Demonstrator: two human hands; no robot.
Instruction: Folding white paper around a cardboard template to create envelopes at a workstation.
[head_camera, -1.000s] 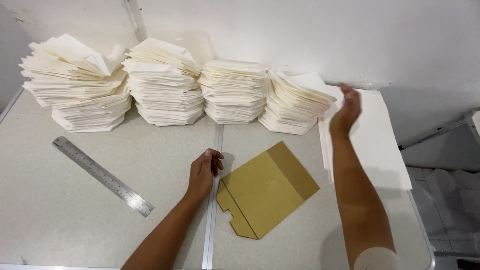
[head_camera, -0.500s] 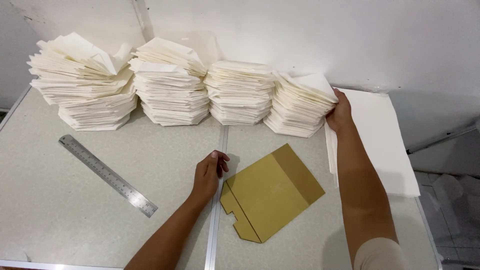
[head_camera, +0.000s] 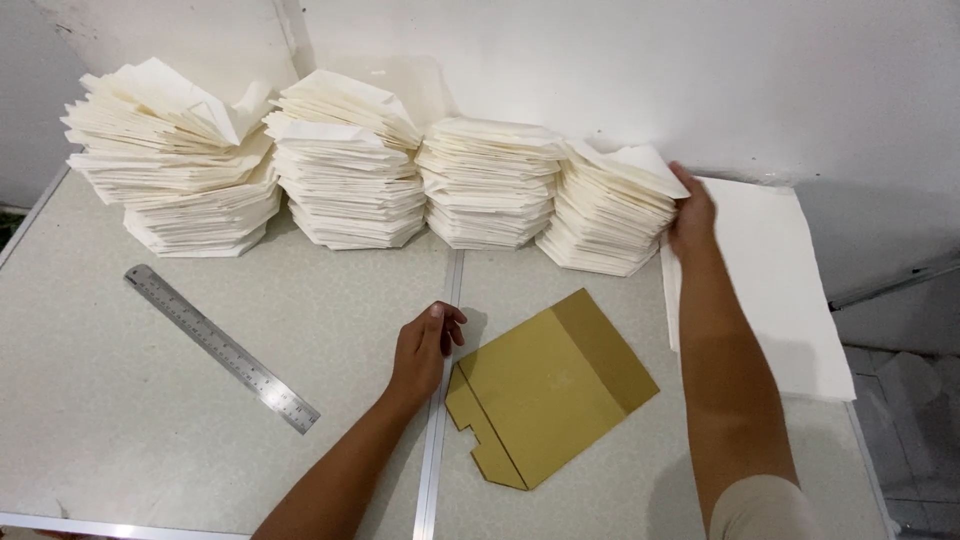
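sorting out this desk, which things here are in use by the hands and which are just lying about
In use:
- left hand beside the gold card template
- right hand on the rightmost paper stack
- flat white sheets next to it

Lying about:
- steel ruler
- three other paper stacks

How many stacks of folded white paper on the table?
4, in a row along the wall: far-left stack, second stack, third stack, and right stack, which the right hand touches. None looks hidden.
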